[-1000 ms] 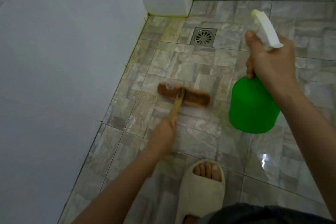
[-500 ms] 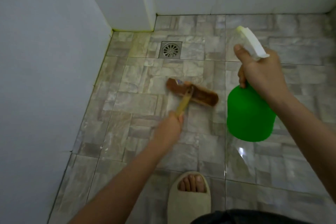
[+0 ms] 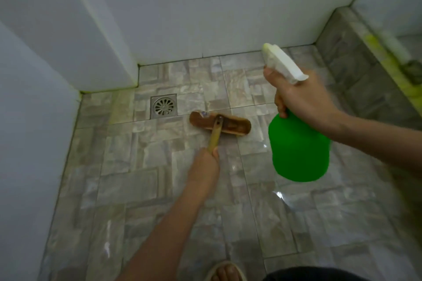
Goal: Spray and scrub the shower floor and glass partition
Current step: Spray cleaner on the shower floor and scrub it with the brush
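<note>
Hemmed at left by a white wall (image 3: pixel 27 121), behind by a jutting wall corner (image 3: pixel 98 52), at far right by a raised tiled kerb (image 3: pixel 356 70); in between, wet, glossy shower floor (image 3: pixel 137 178) lying open toward the camera, with a square drain (image 3: pixel 163 106) tucked near the corner. Presses a wooden scrub brush (image 3: pixel 230 124) flat on the tiles just right of the drain, with the left hand (image 3: pixel 205 166) wrapped tightly round its pale handle (image 3: pixel 214 138). Holds a green spray bottle (image 3: pixel 299 150) aloft, clear of the floor, with the right hand (image 3: pixel 303 98) curled round the neck, thumb up against the white sprayer head (image 3: pixel 283 64).
</note>
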The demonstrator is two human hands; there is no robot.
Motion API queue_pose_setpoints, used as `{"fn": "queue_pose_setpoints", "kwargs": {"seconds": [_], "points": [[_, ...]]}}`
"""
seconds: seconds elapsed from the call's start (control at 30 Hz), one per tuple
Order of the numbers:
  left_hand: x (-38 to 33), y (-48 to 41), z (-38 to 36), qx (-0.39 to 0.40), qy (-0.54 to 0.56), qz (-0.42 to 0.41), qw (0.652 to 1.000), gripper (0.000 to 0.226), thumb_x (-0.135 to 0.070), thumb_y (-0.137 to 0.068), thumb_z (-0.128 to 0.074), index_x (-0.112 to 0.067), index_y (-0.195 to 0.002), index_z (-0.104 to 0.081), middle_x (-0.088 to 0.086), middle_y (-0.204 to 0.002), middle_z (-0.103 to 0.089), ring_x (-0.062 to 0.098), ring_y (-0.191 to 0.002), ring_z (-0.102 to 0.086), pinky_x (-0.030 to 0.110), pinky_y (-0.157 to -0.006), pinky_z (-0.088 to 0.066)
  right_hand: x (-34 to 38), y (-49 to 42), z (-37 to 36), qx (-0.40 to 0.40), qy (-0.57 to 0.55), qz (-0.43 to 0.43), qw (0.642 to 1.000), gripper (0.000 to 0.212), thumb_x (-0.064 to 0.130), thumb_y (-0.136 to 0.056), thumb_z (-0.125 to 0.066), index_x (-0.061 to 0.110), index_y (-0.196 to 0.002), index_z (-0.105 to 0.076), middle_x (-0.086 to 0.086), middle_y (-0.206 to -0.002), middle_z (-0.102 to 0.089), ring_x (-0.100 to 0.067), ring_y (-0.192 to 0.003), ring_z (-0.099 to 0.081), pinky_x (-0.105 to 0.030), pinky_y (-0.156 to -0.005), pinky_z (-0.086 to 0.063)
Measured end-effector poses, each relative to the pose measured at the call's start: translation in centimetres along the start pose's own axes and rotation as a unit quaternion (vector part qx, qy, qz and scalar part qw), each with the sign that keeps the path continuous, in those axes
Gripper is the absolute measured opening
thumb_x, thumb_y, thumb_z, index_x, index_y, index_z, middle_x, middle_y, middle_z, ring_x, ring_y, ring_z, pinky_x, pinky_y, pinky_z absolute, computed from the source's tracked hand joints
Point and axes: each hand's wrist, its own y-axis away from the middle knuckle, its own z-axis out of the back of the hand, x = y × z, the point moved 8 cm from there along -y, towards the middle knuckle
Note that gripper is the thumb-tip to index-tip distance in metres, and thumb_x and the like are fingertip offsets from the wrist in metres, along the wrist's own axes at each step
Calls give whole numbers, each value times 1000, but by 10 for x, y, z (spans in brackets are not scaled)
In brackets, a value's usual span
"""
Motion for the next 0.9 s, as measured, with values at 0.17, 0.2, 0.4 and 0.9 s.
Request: {"fn": "queue_pose_setpoints", "kwargs": {"seconds": [0.17,0.2,0.4,0.9], "points": [[2,81,-43,139,-28,31,989,39,-43,-100,-25,-14,-116,-45,8,-105,-62,25,-94,-60,33,-85,-48,11,-14,29,9,49,29,998,28,34,-98,-58,6,-99,-59,3,-48,-52,-9,-38,-49,-27,-53,-43],[6,97,-50,159,-47,41,985,45,-51,-99,-21,-16,-122,-38,11,-119,-58,24,-108,-56,30,-93,-42,8,-15,31,14,59,30,998,30,34,-98,-58,5,-103,-60,1,-53,-52,-11,-42,-50,-32,-58,-44],[-34,66,-28,179,-90,-3,980,35,-43,-101,-26,-17,-105,-50,1,-93,-59,21,-88,-60,31,-78,-46,-24,-6,57,31,65,-14,997,24,36,-99,-55,12,-98,-59,-4,-53,-54,-19,-39,-53,-29,-48,-44],[-82,-6,-24,-2,-114,6,993,46,-42,-101,-26,-6,-91,-53,1,-67,-51,14,-57,-47,30,-61,-38,-126,8,126,18,10,-77,997,36,41,-95,-58,6,-101,-62,-10,-56,-57,-21,-47,-53,-38,-61,-49]]}}
